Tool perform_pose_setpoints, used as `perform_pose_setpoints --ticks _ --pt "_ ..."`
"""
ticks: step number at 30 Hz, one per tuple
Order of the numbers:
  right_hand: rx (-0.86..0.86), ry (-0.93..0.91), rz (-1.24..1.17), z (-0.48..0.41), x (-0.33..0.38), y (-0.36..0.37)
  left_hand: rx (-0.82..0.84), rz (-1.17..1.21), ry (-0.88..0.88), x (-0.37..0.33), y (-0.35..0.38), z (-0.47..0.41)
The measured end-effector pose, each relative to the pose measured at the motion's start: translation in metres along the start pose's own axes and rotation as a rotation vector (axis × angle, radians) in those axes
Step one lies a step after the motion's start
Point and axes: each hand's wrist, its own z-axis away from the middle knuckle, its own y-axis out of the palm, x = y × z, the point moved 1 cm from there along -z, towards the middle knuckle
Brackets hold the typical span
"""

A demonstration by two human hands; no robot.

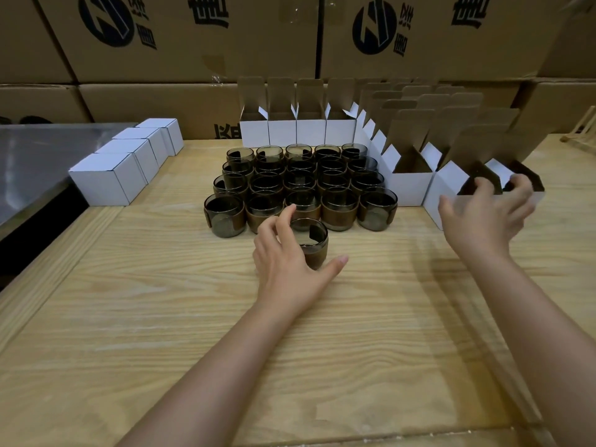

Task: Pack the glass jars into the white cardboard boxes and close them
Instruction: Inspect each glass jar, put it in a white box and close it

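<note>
Several dark glass jars (300, 185) stand packed in rows on the wooden table (161, 317). One jar (314, 240) stands apart in front of them, and my left hand (287, 256) curls around it, thumb on its right side and fingers on its left. My right hand (487, 211) grips the nearest open white box (448, 188) at the right, fingers over its near rim and a flap. More open white boxes (300, 130) with raised lids line the back and right side. Closed white boxes (109, 179) sit in a row at the left.
Large brown cartons (193, 40) are stacked as a wall behind the table. A grey metal surface (32, 162) adjoins the table's left edge. A wooden rack (583, 127) shows at the far right. Bare wood lies in front of my arms.
</note>
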Motion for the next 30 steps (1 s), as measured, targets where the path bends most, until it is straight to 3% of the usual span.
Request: perform_pose_setpoints --ticks 5,13,23,27,30 --pt "0.065 -0.099 0.090 -0.009 -0.014 0.011 -0.042 0.036 0.067 -0.006 -0.004 0.003" --pt "0.004 -0.227 0.061 0.036 -0.007 -0.004 -0.072 0.103 0.150 -0.009 -0.009 0.003" --pt "-0.008 -0.549 -0.004 0.131 0.042 -0.027 0.053 -0.016 0.664 -0.019 -0.010 0.013" --pt "-0.052 -0.637 -0.020 0.139 0.054 -0.029 0.065 -0.059 0.628 -0.021 -0.012 0.013" --pt "-0.033 -0.647 -0.178 0.131 0.053 -0.033 0.021 -0.084 0.585 -0.020 -0.013 0.011"
